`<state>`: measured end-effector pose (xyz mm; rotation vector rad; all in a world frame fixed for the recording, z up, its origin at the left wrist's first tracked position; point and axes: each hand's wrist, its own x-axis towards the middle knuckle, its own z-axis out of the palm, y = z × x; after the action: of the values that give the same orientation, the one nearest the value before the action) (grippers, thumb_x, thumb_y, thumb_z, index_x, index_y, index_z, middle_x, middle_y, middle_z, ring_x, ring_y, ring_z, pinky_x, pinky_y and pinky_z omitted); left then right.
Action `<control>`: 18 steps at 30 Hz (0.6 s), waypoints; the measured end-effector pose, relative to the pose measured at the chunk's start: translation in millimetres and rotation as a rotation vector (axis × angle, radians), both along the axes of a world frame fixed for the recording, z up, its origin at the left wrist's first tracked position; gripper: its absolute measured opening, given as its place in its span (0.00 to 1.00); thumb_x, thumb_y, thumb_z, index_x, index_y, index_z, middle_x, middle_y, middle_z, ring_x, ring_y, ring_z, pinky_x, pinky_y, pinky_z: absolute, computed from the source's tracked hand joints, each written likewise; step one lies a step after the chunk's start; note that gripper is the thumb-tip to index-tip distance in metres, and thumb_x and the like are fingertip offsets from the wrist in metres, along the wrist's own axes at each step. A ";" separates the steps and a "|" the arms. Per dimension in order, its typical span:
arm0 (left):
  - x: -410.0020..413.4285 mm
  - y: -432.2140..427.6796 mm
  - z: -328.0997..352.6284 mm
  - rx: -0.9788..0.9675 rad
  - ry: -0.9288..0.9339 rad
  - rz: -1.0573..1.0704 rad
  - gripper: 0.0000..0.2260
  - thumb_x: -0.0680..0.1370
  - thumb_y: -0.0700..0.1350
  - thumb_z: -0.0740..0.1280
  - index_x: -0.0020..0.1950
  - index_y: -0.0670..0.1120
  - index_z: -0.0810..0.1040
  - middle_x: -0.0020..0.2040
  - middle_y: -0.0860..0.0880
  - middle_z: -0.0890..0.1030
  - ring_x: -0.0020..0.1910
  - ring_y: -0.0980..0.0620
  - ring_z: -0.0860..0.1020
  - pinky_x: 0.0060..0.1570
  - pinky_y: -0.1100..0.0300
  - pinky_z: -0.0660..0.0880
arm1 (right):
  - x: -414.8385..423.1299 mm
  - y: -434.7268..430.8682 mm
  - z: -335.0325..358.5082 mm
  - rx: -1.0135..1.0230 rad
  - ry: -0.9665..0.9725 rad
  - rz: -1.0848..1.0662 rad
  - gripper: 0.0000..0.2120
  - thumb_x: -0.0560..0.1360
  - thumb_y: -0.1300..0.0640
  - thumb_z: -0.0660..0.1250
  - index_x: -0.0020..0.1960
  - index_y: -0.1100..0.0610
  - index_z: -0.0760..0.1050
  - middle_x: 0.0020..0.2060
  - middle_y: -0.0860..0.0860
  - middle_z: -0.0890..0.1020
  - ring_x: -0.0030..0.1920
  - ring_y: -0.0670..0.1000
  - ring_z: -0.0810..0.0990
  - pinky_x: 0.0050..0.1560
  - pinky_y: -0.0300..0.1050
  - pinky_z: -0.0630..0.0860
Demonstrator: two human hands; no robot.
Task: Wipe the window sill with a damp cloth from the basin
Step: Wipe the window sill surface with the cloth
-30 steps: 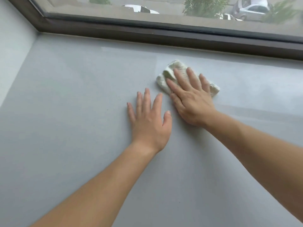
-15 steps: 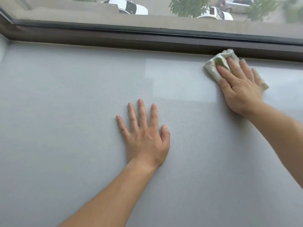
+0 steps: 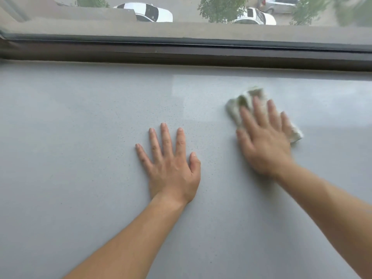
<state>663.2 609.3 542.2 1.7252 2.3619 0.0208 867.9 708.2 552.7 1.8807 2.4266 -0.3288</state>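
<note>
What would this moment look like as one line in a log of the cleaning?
step: wiping | right hand: flat, pressing cloth on window sill | left hand: flat on window sill, empty

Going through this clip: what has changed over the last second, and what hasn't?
The right hand pushed the cloth away to the window frame, then drew it back; it now lies clear of the frame. The hand presses it flat throughout; nothing gripped or released. The left hand stayed flat on the sill, fingers spread.

Speckled grey sill (image 3: 80, 137), whitish-green cloth (image 3: 239, 101), dark frame (image 3: 181, 55).
</note>
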 end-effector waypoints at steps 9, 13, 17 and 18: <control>1.3 -1.4 -1.9 -0.021 0.013 0.001 0.31 0.78 0.59 0.45 0.81 0.52 0.47 0.82 0.44 0.42 0.79 0.41 0.38 0.72 0.31 0.40 | 41.1 2.3 1.0 -0.027 0.019 -0.147 0.30 0.79 0.37 0.40 0.81 0.40 0.49 0.81 0.42 0.43 0.80 0.50 0.37 0.78 0.55 0.35; 1.1 -3.1 -1.6 -0.023 0.009 0.008 0.31 0.78 0.60 0.44 0.81 0.53 0.46 0.82 0.45 0.41 0.79 0.42 0.37 0.72 0.31 0.40 | 10.3 -75.8 -1.4 0.011 0.001 0.012 0.31 0.79 0.38 0.44 0.81 0.42 0.51 0.82 0.47 0.45 0.81 0.55 0.39 0.78 0.62 0.40; 1.1 -2.6 -3.0 -0.020 0.014 0.003 0.33 0.77 0.64 0.43 0.81 0.54 0.46 0.82 0.46 0.41 0.79 0.43 0.37 0.73 0.32 0.38 | 59.2 -87.8 -1.8 0.004 -0.002 0.322 0.26 0.81 0.40 0.47 0.79 0.41 0.58 0.81 0.45 0.52 0.81 0.54 0.46 0.78 0.60 0.46; 0.5 -2.4 -4.0 -0.010 0.016 0.009 0.34 0.77 0.65 0.43 0.81 0.54 0.47 0.82 0.46 0.42 0.79 0.43 0.37 0.73 0.32 0.38 | 69.6 -73.3 -1.4 0.009 -0.010 0.255 0.27 0.81 0.40 0.46 0.79 0.40 0.57 0.81 0.44 0.52 0.81 0.53 0.46 0.78 0.59 0.44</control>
<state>663.6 606.9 538.3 1.7165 2.3771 -0.0037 937.4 634.9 551.3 1.5450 2.6234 -0.2930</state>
